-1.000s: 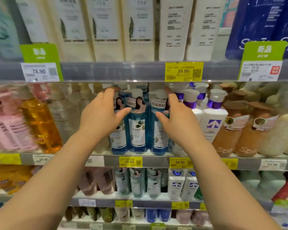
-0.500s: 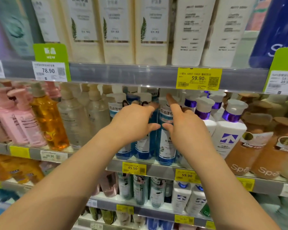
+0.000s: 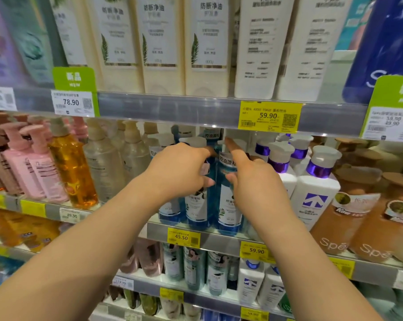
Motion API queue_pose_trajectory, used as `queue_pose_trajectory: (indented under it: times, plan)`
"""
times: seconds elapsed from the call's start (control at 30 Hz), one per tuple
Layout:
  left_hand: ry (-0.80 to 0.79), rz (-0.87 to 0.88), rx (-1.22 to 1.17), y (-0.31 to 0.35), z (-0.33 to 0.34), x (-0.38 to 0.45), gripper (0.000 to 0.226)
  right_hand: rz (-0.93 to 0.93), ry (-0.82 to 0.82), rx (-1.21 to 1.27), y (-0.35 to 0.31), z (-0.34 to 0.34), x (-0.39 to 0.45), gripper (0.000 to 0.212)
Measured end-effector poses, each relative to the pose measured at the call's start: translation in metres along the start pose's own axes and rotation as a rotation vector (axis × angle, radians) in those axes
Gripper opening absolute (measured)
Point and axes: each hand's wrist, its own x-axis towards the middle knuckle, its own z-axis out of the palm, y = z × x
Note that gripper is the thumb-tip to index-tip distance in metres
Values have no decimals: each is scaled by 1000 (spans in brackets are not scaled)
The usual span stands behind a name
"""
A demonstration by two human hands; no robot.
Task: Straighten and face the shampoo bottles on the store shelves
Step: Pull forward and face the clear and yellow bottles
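Mid-facing step on blue shampoo bottles [image 3: 228, 200] above the 45.50 price tag [image 3: 183, 237]: left hand [image 3: 179, 170] fingers curled round one bottle, right hand [image 3: 254, 181] pinching its neighbour, index raised; next probably needs labels twisted forward, bases squared to shelf edge [image 3: 219, 239].

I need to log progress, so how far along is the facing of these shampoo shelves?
Looks done: the cream bottles on the top shelf face forward in an even row. In hand: the left hand and right hand are on the blue bottles above the 45.50 tag. Left: two white bottles beside the cream ones show their back labels.
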Motion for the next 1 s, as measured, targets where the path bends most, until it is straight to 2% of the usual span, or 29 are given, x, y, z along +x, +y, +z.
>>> queue_pose_trajectory:
  times: [0.13,0.27,0.43,0.5,0.63,0.7,0.77,0.83,0.9,1.0]
  plan:
    - [0,1,-10,1,-4,-1,54,23,-18,21,-3,-3,0,82]
    - [-19,40,-102,-10,-8,-7,57,60,3,54,-8,-4,-4,74]
    - [92,107,-312,-42,-29,-27,57,168,90,38,-20,-12,-12,68]
    - [160,108,-353,-61,-35,-35,51,211,150,-10,-29,-17,-18,62]
    - [260,33,-290,-104,-27,-46,17,249,354,48,-63,-19,-24,51]
    - [299,-11,-189,-125,-19,-50,21,181,434,128,-87,-9,-21,38]
    - [302,-69,-74,-143,-11,-53,42,113,371,151,-108,10,-14,29]
    - [260,-116,-4,-157,-6,-54,56,97,283,126,-124,27,-3,35]
    - [187,-94,16,-162,0,-54,60,115,238,103,-137,37,8,45]
    - [50,12,-33,-161,7,-46,54,140,141,37,-151,49,23,51]
